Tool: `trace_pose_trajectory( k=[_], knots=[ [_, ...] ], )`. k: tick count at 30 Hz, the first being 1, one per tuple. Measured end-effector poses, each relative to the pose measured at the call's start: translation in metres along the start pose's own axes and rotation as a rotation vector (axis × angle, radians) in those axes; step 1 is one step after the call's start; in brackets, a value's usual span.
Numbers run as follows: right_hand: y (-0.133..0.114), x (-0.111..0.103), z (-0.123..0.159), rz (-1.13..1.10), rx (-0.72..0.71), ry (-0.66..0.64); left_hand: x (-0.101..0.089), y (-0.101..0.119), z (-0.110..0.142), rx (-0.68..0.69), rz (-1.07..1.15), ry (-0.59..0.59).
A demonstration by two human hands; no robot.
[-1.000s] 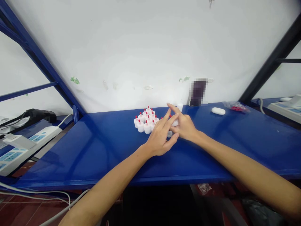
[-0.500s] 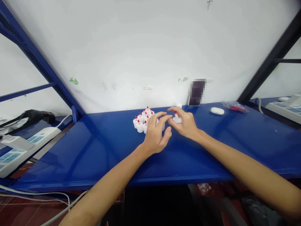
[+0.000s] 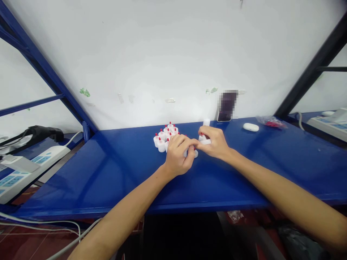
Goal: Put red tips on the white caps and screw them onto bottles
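Observation:
Several small white dropper bottles with red tips (image 3: pixel 161 145) stand bunched on the blue table. At the right of the bunch, my left hand (image 3: pixel 179 154) has its fingers bent toward the thumb and hides some of the bottles. Whatever lies between those fingertips is too hidden to name. My right hand (image 3: pixel 214 142) is closed around another white dropper bottle (image 3: pixel 205 141), its red tip partly covered by the fingers. The fingertips of both hands meet or nearly meet. Just behind the right hand stands a white cylindrical piece (image 3: pixel 206 122).
A phone (image 3: pixel 225 116) leans against the wall. On the right lie a white oval case (image 3: pixel 251 127) and a clear bag with red pieces (image 3: pixel 273 124). Blue frame posts (image 3: pixel 67 92) bound the table (image 3: pixel 114 180); a power strip (image 3: pixel 48 157) sits at left.
My left fingers have drawn together from a spread pose. My right fingers have curled down over the bottle's red tip, and the white cylindrical piece behind shows more.

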State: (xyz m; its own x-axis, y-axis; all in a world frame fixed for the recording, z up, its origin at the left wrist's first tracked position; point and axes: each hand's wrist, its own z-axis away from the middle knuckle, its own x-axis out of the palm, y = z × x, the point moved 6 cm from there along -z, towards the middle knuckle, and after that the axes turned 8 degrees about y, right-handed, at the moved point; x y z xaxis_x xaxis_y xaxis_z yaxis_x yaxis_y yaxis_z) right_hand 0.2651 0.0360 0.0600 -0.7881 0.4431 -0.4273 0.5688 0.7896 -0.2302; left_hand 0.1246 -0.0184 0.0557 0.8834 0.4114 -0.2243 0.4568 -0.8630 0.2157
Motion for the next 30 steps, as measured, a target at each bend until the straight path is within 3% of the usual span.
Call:
trace_pose_trajectory(
  k=[20,30],
  knots=[
    [0.0041,-0.0021,-0.0045,0.080,0.050,-0.014,0.0038,-0.0042,0.0037,0.006,0.017,-0.016],
    [-0.0014,-0.0031,0.0003,0.006,0.010,0.012,0.0027,-0.0044,0.0032,0.012,0.034,-0.006]
  ],
)
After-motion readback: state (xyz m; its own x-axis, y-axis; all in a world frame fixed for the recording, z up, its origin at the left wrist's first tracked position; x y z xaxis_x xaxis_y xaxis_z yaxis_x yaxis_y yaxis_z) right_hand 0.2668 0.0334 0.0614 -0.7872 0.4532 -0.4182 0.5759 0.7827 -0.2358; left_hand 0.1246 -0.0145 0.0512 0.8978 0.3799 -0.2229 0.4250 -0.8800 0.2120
